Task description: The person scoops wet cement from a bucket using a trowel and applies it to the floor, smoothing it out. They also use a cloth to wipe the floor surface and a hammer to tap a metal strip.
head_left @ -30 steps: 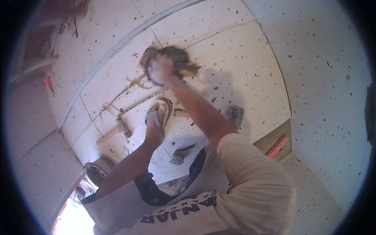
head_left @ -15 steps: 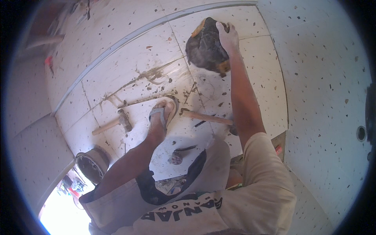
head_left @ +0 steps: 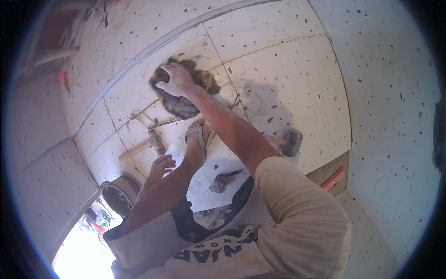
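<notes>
My right hand (head_left: 177,81) presses on a crumpled dark rag (head_left: 179,106) with yellow-brown patches, its fingers curved over the cloth. The rag lies on the pale tiled floor (head_left: 297,69), slightly blurred, beyond my sandalled foot (head_left: 196,139). Beside my lower leg, my left hand (head_left: 162,166) has its fingers stretched out and holds nothing visible. Just beyond it lies a hammer (head_left: 156,142) with a wooden handle. A black-headed mallet (head_left: 291,142) rests right of my foot, its handle partly hidden by my right forearm.
A dirt-caked bucket (head_left: 120,193) stands at the left near a bright opening. Between my legs sits a small roundish object with a dark stick (head_left: 219,184). A red tool (head_left: 333,179) lies at the tile edge by the speckled right wall (head_left: 390,93). Dark chips dot the tiles.
My right hand has swept the rag leftward and nearer across the tiles, from the far right to beyond my foot. My left hand has come into view beside my leg.
</notes>
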`<state>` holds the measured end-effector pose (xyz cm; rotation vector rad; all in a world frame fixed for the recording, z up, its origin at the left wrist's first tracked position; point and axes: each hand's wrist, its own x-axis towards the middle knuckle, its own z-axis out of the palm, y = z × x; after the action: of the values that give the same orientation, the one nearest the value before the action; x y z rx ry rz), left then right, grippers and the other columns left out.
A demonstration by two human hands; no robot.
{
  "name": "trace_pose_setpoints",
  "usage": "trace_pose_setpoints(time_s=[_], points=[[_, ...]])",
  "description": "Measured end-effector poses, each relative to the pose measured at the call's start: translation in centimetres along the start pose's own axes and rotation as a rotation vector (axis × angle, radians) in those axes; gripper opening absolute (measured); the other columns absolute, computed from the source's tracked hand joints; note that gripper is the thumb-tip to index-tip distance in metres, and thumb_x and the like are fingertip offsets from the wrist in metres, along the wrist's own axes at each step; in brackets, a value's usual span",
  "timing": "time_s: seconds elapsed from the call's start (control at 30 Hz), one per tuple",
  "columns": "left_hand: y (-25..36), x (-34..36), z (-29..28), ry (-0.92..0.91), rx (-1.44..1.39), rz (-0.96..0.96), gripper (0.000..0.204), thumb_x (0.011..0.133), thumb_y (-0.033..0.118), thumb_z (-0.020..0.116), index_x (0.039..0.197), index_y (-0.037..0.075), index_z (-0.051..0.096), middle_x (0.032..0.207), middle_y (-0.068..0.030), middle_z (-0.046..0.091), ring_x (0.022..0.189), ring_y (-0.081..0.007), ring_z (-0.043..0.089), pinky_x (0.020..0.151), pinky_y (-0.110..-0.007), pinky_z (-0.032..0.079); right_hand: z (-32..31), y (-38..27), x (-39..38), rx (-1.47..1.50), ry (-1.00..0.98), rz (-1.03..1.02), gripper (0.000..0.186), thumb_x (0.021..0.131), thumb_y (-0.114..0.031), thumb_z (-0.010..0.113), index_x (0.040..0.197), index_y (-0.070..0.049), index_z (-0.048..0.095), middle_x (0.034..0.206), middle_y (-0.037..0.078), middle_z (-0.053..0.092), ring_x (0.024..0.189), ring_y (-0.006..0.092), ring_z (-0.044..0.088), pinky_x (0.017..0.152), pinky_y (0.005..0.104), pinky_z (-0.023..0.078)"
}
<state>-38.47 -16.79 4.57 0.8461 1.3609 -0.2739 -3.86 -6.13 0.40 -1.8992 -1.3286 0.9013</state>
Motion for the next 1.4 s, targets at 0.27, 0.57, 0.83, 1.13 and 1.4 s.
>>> trace_pose_setpoints(time_s=[0.27, 0.57, 0.83, 1.13, 1.4], points=[[5.4, -0.2, 1.5, 0.115, 0.052, 0.185, 0.044, 0.093, 0.038, 0.06, 0.121, 0.004, 0.06, 0.105, -0.0084, 0.068, 0.096, -0.018, 0.064, 0.084, -0.034, 0.049, -8.0, 9.6, -13.1, -0.256, 0.241, -0.135, 0.027, 0.088, -0.015, 0.058, 0.112, -0.01, 0.067, 0.114, 0.01, 0.064, 0.116, 0.0295, 0.054, 0.098, 0.0406, 0.045], [9.1, 2.8, 4.5, 0.12, 0.098, 0.259, 0.04, 0.096, 0.037, 0.057, 0.119, 0.005, 0.061, 0.106, -0.0092, 0.067, 0.097, -0.0189, 0.063, 0.084, -0.035, 0.047, -10.5, 13.2, -21.4, -0.646, -0.084, -0.013, 0.017, 0.087, -0.02, 0.06, 0.097, -0.01, 0.069, 0.112, 0.009, 0.06, 0.117, 0.0282, 0.052, 0.098, 0.0401, 0.044], [11.6, 3.0, 6.7, 0.103, 0.109, 0.351, 0.037, 0.095, 0.035, 0.058, 0.116, 0.005, 0.062, 0.105, -0.0078, 0.066, 0.095, -0.0186, 0.063, 0.083, -0.035, 0.048, -14.5, 13.2, -27.8, 0.007, 0.233, 0.388, 0.027, 0.089, -0.018, 0.054, 0.107, -0.003, 0.068, 0.092, 0.013, 0.068, 0.088, 0.0273, 0.065, 0.078, 0.0366, 0.051], [16.2, -0.3, 7.1, 0.176, 0.232, 0.639, 0.036, 0.092, 0.026, 0.061, 0.115, 0.0, 0.063, 0.092, -0.0036, 0.066, 0.082, -0.0139, 0.062, 0.071, -0.029, 0.049, -14.8, 7.4, -35.9, 1.075, 0.222, 0.514, 0.033, 0.091, -0.015, 0.055, 0.117, 0.002, 0.065, 0.09, 0.006, 0.067, 0.074, 0.0091, 0.058, 0.068, 0.0234, 0.047], [20.0, -1.9, 5.5, 0.278, 0.489, 0.621, 0.037, 0.09, 0.032, 0.06, 0.112, 0.003, 0.066, 0.095, -0.0052, 0.067, 0.084, -0.0156, 0.062, 0.072, -0.033, 0.049, -13.3, 9.1, -38.9, 0.519, 0.408, 0.407, 0.033, 0.091, -0.019, 0.062, 0.118, 0.001, 0.065, 0.082, 0.006, 0.065, 0.068, 0.0092, 0.057, 0.062, 0.0238, 0.048]])
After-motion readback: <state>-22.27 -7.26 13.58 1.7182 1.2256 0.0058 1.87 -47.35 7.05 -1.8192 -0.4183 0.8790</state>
